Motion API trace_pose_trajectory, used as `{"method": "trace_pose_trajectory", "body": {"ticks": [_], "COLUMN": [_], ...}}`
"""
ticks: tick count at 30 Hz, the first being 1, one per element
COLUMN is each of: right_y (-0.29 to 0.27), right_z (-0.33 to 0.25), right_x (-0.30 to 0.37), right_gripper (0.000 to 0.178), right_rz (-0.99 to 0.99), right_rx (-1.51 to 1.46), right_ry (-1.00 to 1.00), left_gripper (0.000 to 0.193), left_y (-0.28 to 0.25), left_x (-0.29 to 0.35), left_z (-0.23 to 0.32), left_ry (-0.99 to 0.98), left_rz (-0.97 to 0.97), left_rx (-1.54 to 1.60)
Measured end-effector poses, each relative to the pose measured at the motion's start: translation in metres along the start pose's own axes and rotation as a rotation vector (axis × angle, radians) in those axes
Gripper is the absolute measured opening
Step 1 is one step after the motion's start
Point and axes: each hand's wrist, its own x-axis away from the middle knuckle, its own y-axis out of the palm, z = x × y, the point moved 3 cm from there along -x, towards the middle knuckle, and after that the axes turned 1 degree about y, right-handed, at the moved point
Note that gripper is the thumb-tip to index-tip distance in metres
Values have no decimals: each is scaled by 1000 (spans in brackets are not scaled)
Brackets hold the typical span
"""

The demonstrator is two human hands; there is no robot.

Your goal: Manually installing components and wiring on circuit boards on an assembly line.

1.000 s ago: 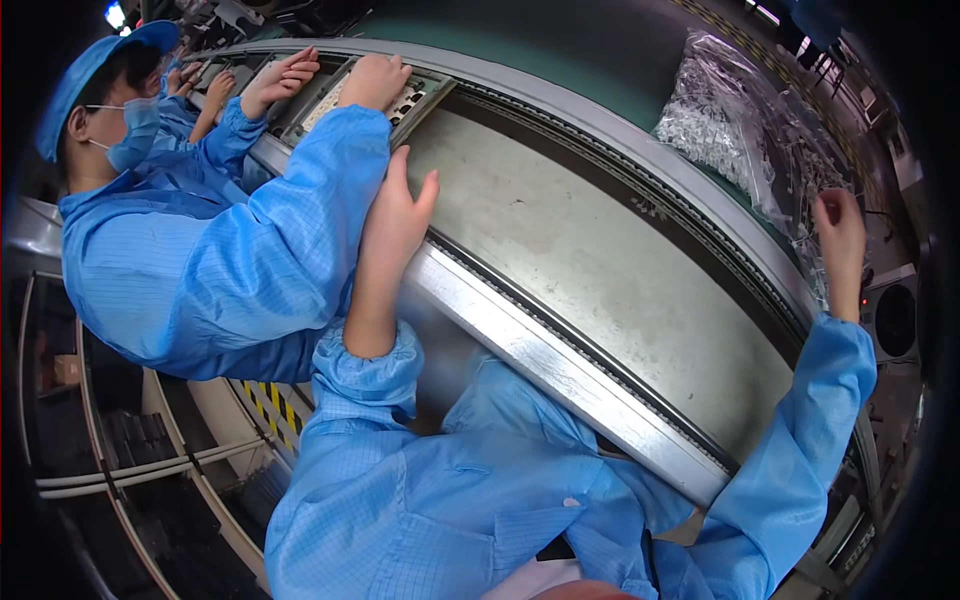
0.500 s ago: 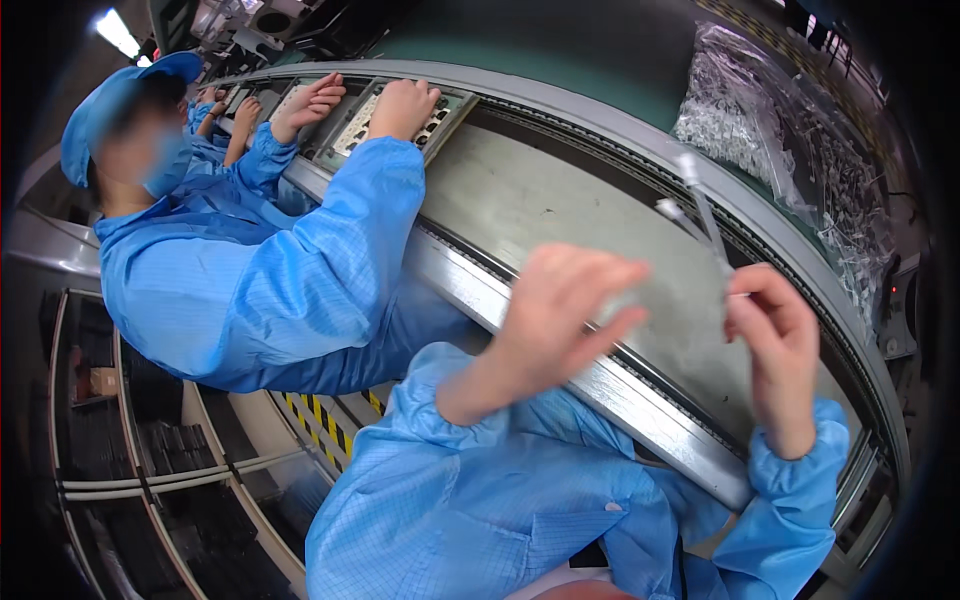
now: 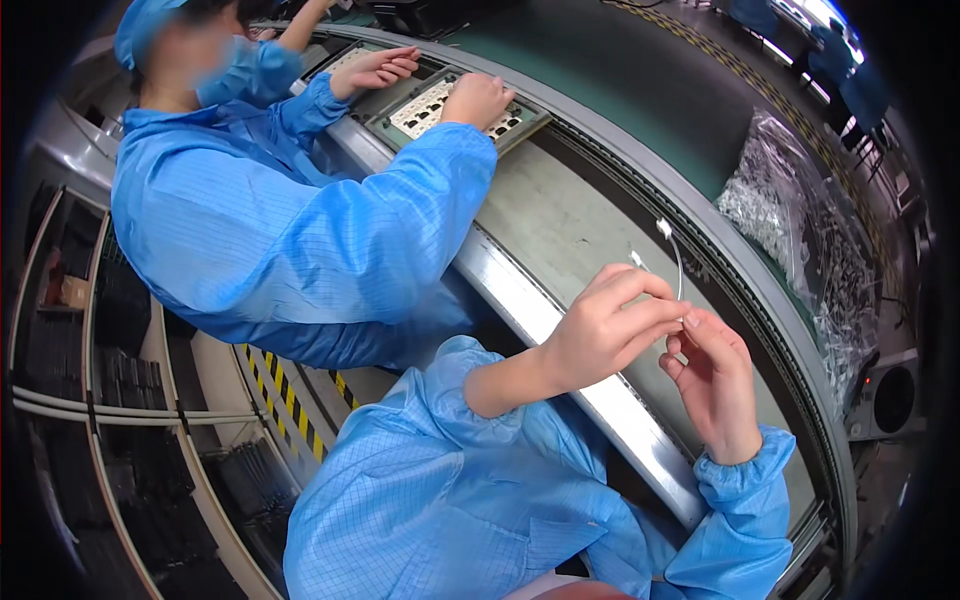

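A thin white cable [image 3: 680, 265] with small white plugs at its ends rises from my fingertips in a loose curve. My right hand [image 3: 722, 385] pinches it between thumb and forefinger. From the left, my left hand [image 3: 610, 330] reaches in, its thumb and fingertips closed on the same cable where the two hands meet. A second white plug [image 3: 638, 261] shows just above my left knuckles. Both hands are held over the conveyor [image 3: 545, 205]. My fingers partly hide the cable's lower part.
Clear bags of white cables [image 3: 775, 205] lie beyond the conveyor's far rail at the right. On my left a co-worker in blue [image 3: 300, 240] handles a framed tray [image 3: 428, 108] of white parts. Shelves of dark flat items [image 3: 130, 385] stand at lower left. A black speaker-like box [image 3: 885, 398] is at right.
My left hand has moved right to meet my right hand and has closed on the cable. The right hand has come left and slightly down. The whole view has shifted.
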Motion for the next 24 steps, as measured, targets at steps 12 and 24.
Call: {"method": "trace_pose_trajectory", "body": {"ticks": [12, 24], "right_y": [-54, -139], "right_z": [-12, -7], "right_x": [31, 80], "right_gripper": [22, 18], "right_rz": [113, 347], "right_rx": [503, 683], "right_ry": [-290, -470], "left_gripper": [11, 6], "left_y": [-42, -65], "left_x": [-19, -22], "left_z": [-51, -105], "left_ry": [-101, -186], "left_rz": [-29, -238], "left_rx": [-243, -645]}}
